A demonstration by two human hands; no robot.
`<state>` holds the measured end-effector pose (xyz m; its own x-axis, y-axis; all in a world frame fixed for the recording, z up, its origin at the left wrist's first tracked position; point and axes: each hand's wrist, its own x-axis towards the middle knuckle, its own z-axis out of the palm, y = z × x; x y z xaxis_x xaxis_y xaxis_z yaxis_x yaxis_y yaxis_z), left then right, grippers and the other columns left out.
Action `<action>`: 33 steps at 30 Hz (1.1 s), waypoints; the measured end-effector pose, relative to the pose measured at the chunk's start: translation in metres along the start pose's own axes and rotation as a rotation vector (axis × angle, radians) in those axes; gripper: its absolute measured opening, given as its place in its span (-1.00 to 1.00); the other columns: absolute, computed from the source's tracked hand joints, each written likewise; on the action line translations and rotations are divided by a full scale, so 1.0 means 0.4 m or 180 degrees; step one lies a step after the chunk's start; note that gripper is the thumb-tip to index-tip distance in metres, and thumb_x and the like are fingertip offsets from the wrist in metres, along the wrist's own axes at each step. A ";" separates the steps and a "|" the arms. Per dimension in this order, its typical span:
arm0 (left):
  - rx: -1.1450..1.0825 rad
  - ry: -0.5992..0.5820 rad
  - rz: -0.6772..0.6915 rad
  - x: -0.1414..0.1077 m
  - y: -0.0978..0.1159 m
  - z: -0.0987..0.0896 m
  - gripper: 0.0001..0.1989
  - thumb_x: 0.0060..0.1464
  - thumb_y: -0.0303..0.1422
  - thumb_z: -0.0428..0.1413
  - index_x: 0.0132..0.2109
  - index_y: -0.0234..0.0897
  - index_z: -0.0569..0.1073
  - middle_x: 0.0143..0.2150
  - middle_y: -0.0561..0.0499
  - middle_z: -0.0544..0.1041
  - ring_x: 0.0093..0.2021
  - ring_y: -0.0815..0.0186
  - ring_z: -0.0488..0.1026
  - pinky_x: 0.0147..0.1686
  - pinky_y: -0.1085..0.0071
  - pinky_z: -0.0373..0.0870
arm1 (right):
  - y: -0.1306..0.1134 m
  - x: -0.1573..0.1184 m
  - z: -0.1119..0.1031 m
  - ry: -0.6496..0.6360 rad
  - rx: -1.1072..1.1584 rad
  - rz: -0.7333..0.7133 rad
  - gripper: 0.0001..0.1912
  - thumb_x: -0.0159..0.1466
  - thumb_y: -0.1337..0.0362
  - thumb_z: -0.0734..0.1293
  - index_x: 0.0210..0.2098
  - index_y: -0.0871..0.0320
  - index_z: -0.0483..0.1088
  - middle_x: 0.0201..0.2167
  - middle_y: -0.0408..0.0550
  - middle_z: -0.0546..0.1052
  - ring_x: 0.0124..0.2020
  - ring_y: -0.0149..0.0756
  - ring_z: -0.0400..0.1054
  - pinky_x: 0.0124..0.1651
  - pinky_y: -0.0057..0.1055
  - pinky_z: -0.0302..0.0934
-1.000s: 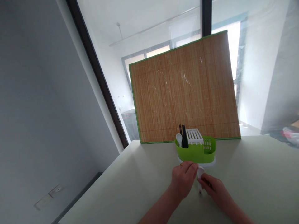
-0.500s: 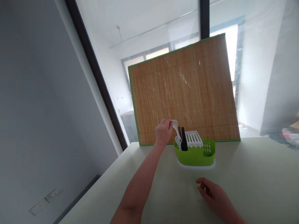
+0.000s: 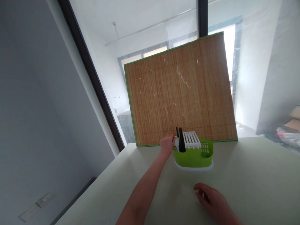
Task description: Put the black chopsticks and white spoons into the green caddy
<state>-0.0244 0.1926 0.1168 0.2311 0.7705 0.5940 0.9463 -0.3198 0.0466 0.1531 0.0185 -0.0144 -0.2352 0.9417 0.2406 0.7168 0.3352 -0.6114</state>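
Grey wall [image 3: 35, 109] beside bright, dark-framed glass [image 3: 138, 25], pale tabletop [image 3: 112, 193] below.

I could read no words, labels, brands, numbers or signs anywhere (the wall plate [image 3: 44, 200] towards eight o'clock was too blurred to make any out).

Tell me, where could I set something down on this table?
Bare tabletop lies right of the green caddy and right hand, and left of the left forearm. A smaller gap separates caddy and right hand. The caddy's left end is crowded: left hand, white spoon and black utensils bunch together.
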 end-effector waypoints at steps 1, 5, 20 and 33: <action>0.0019 -0.0014 -0.0032 0.001 -0.001 0.004 -0.78 0.22 -0.25 -0.07 -0.24 -0.23 0.42 -0.22 0.02 0.51 -0.30 0.34 0.43 -0.43 0.47 0.16 | -0.001 0.000 -0.001 -0.0009 -0.0002 -0.0002 -0.75 0.27 0.21 0.09 -0.16 0.03 0.33 -0.39 -0.15 0.50 -0.40 -0.35 0.38 -0.30 -0.42 0.16; 0.0112 -0.0119 -0.0105 0.000 0.000 0.013 -0.79 0.22 -0.22 -0.05 -0.18 -0.21 0.41 -0.20 0.01 0.51 -0.29 0.33 0.44 -0.41 0.47 0.19 | -0.005 0.000 -0.002 -0.0058 0.0009 -0.0019 -0.75 0.27 0.23 0.09 -0.17 0.04 0.34 -0.37 -0.15 0.51 -0.38 -0.35 0.39 -0.27 -0.41 0.17; -0.0755 0.0247 -0.0193 -0.237 0.008 -0.030 -0.72 0.20 -0.23 -0.06 -0.42 -0.25 0.35 -0.47 0.04 0.44 -0.45 0.37 0.33 -0.45 0.46 0.13 | 0.065 0.001 -0.010 0.0723 -0.0022 0.0141 -0.70 0.25 0.11 0.16 -0.07 0.00 0.33 -0.24 -0.11 0.48 -0.32 -0.33 0.36 -0.28 -0.42 0.26; -0.0817 -0.1674 0.0996 -0.531 0.083 0.104 -0.68 0.12 -0.20 -0.02 -0.39 -0.23 0.55 -0.44 -0.07 0.56 -0.41 0.23 0.46 -0.37 0.35 0.25 | -0.054 0.268 -0.033 0.2732 -0.0870 0.1056 -0.03 0.08 -0.31 0.11 0.14 0.43 0.12 -0.01 0.39 0.35 0.05 0.17 0.17 0.00 0.00 0.08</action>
<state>-0.0326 0.0413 -0.0411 0.6272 0.7657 0.1425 0.7479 -0.6432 0.1641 0.1212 0.1118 0.0346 0.4904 0.6090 0.6233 0.8142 -0.0653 -0.5769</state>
